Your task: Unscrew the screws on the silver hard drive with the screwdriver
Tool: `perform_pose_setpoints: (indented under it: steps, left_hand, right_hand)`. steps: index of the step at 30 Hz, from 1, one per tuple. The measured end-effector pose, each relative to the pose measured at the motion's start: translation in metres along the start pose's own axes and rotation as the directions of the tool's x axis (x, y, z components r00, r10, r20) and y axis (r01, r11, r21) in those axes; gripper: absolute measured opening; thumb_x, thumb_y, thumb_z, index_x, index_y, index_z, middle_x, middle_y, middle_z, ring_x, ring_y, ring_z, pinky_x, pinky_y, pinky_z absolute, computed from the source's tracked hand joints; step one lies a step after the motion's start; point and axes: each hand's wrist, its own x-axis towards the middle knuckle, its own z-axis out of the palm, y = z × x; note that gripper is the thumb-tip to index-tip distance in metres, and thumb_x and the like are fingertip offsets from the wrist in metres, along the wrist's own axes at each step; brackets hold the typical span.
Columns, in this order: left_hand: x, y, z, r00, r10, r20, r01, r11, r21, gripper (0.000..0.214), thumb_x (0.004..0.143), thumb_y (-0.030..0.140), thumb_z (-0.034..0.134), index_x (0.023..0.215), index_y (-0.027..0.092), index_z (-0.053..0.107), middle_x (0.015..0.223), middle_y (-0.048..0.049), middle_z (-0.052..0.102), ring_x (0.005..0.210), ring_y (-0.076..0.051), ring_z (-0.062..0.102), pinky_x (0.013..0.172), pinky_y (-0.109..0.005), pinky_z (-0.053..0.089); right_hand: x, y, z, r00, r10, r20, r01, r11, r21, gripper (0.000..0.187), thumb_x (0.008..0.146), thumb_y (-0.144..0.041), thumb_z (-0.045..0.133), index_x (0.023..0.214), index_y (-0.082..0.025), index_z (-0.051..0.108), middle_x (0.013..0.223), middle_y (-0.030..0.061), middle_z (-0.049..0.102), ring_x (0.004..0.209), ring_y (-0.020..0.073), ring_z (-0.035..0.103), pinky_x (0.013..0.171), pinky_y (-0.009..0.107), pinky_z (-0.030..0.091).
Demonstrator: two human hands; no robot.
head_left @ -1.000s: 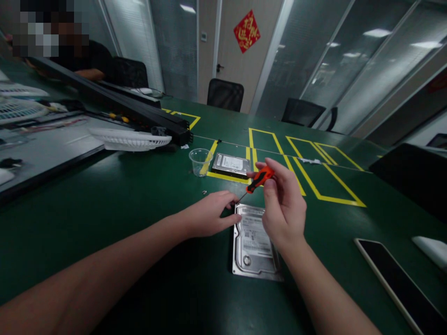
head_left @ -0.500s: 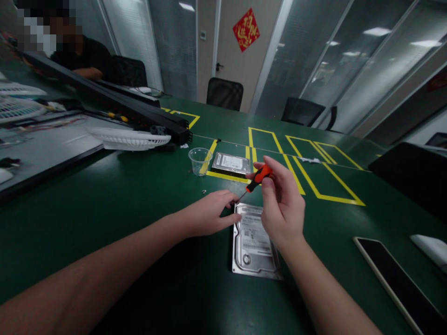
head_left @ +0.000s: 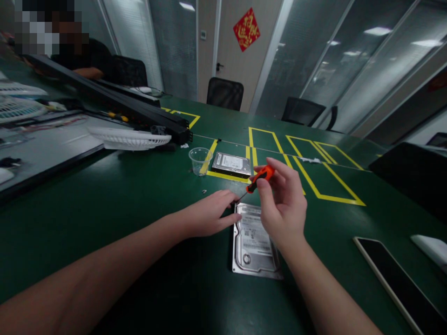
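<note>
A silver hard drive (head_left: 256,242) lies label up on the green table in front of me. My left hand (head_left: 216,211) grips its far left corner, the thumb on the top face and the fingertips by the corner. Between the fingers of my right hand (head_left: 284,204) is a screwdriver (head_left: 261,178) with an orange and black handle. Its thin shaft slants down and left to that same corner, close to my left fingertips. The exact spot where the tip rests is hidden.
Beyond my hands, a second hard drive (head_left: 232,163) sits inside yellow tape beside a clear plastic cup (head_left: 200,162). Tiny metal bits (head_left: 204,191) lie nearer. A phone (head_left: 394,279) is at right, a white grille (head_left: 131,138) at left. Another person (head_left: 89,58) sits at far left.
My right hand has shifted very slightly right, and its fingers have turned a little on the screwdriver handle. My left hand and the hard drive have stayed in place.
</note>
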Motion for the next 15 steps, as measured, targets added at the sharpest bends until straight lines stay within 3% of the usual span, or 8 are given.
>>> perform_pose_setpoints:
  steps: [3, 9, 15]
  left_hand:
    - [0.0, 0.0004, -0.0003, 1.0, -0.003, -0.002, 0.003, 1.0, -0.001, 0.033, 0.103, 0.04, 0.066, 0.126, 0.017, 0.064, 0.124, -0.0133, 0.071, 0.114, -0.029, 0.068, 0.099, -0.043, 0.056]
    - [0.0005, -0.0014, -0.0001, 1.0, 0.009, -0.007, -0.009, 1.0, -0.009, 0.032, 0.102, 0.04, 0.066, 0.124, 0.018, 0.065, 0.121, -0.0123, 0.072, 0.11, -0.028, 0.068, 0.096, -0.042, 0.056]
    - [0.0001, -0.003, 0.0002, 1.0, -0.017, -0.005, 0.017, 0.999, -0.049, 0.036, 0.101, 0.042, 0.069, 0.127, 0.017, 0.065, 0.124, -0.0127, 0.071, 0.107, -0.026, 0.069, 0.097, -0.042, 0.057]
  right_hand:
    - [0.0002, 0.0013, -0.0001, 1.0, -0.008, -0.008, 0.008, 1.0, -0.002, 0.044, 0.102, -0.031, 0.067, 0.145, -0.034, 0.062, 0.127, 0.0071, 0.076, 0.115, 0.0255, 0.077, 0.097, 0.048, 0.069]
    - [0.0015, -0.0029, -0.0026, 0.998, -0.013, 0.059, 0.011, 0.999, 0.038, 0.044, 0.11, -0.026, 0.047, 0.153, -0.035, 0.057, 0.147, 0.007, 0.07, 0.123, 0.0235, 0.077, 0.108, 0.049, 0.065]
    - [0.0014, 0.0005, -0.0004, 0.999, -0.026, -0.045, 0.025, 0.999, -0.02, 0.042, 0.102, -0.03, 0.067, 0.143, -0.034, 0.062, 0.129, 0.0072, 0.073, 0.11, 0.0238, 0.076, 0.096, 0.046, 0.068]
